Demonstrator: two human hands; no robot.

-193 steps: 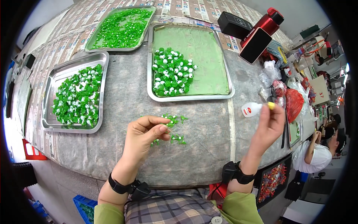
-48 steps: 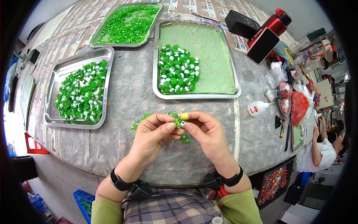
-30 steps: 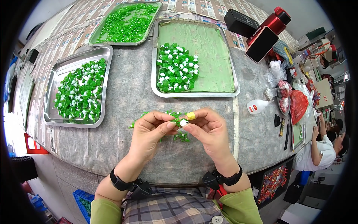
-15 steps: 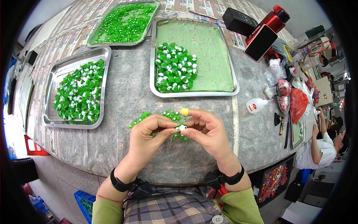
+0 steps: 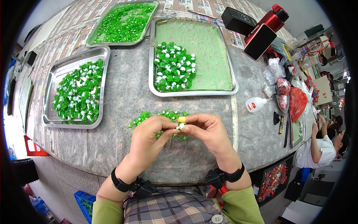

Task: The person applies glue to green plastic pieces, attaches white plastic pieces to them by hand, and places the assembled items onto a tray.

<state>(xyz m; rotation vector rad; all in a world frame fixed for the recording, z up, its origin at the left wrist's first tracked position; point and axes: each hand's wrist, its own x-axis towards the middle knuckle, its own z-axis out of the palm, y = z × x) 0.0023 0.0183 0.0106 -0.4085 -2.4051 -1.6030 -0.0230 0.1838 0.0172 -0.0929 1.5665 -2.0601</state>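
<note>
Between my two hands is a small white-and-green bead-like piece (image 5: 181, 126) with a dark spot. My left hand (image 5: 149, 136) pinches it from the left with thumb and forefinger. From the right, the thumb and forefinger of my right hand (image 5: 209, 134) close on the same piece. A yellow finger cover (image 5: 181, 119) sits on the right forefinger's tip, against the piece. Small green pieces (image 5: 140, 118) with white bits lie loose on the grey cloth just beyond my hands, partly hidden by them. Straight ahead, a metal tray (image 5: 194, 93) lined in green holds a heap of green-and-white pieces (image 5: 174, 67).
At left stands a metal tray (image 5: 47, 93) of green-and-white parts; behind it is another tray (image 5: 88, 40) of smaller ones. On the right are a phone (image 5: 260, 42), a red bottle (image 5: 274, 20), a white glue bottle (image 5: 255, 104) and plastic bags (image 5: 298, 104). A person (image 5: 317, 151) sits far right.
My right forefinger, with its yellow cover, has come down from its raised position onto the piece. The left hand still pinches the piece, nearly in place.
</note>
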